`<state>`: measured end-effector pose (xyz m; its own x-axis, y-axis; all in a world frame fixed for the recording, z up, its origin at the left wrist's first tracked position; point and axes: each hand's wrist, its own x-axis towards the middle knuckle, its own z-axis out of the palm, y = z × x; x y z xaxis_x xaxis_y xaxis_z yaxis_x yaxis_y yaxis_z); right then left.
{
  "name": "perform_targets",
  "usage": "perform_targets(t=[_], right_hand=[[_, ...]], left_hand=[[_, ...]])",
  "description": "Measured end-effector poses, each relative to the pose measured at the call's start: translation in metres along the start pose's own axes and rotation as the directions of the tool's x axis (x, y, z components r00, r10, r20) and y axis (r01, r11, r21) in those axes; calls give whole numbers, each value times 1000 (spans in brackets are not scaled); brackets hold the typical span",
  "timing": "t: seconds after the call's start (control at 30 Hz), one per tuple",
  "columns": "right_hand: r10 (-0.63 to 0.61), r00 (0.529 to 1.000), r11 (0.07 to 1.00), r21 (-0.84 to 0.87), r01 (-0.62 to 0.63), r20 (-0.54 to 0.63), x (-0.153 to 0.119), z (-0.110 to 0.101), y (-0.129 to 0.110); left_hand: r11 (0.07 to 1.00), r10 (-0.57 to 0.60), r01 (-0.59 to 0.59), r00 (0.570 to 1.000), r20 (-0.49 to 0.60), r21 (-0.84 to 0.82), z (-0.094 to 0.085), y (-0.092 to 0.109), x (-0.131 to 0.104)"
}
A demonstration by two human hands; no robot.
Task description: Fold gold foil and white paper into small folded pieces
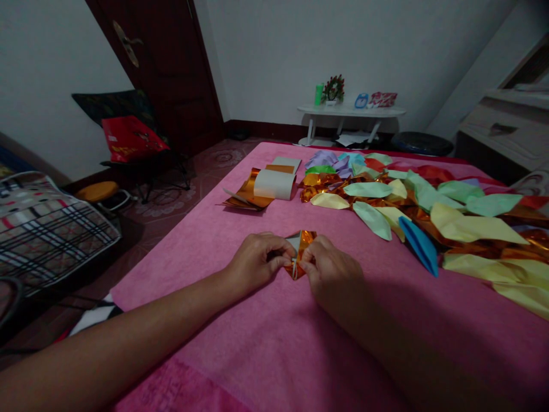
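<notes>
A small sheet of shiny orange foil paper [307, 240] with a pale grey back lies partly folded on the pink cloth, its near end coming to a point. My left hand [258, 258] pinches its left side between thumb and fingers. On the opposite side my right hand [333, 266] has its fingers closed on the paper's right edge. Between the two sets of fingertips the folded edges meet near the middle. Beyond my left hand rests a loose stack of orange foil sheets [249, 193], some curled over to show a grey back [274, 184].
Many folded paper pieces in pale green [372, 220], yellow [476, 224], purple and orange spread over the right side. A blue folded piece [419, 246] lies nearest my right hand. Behind stand a white side table [351, 110] and a chair with a red bag [131, 139].
</notes>
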<state>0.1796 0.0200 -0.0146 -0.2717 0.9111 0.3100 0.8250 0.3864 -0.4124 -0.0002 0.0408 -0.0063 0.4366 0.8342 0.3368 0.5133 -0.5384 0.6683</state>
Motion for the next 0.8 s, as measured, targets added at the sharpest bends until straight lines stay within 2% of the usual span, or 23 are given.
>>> perform_targets(t=[0.17, 0.3, 0.53, 0.8], right_hand=[[-74, 997, 997, 17, 74, 11, 0, 0, 1], [-54, 997, 997, 53, 50, 60, 1, -3, 2], [-49, 999, 998, -32, 49, 7, -1, 1, 0], [-21, 1000, 999, -38, 21, 6, 1, 1, -2]], left_hand=[[1000, 10, -10, 1000, 3, -2, -1, 1, 1], [1000, 18, -18, 1000, 9, 3, -1, 0, 0], [1000, 26, -26, 1000, 11, 1, -1, 0, 0], [1000, -2, 2, 1000, 19, 4, -1, 1, 1]])
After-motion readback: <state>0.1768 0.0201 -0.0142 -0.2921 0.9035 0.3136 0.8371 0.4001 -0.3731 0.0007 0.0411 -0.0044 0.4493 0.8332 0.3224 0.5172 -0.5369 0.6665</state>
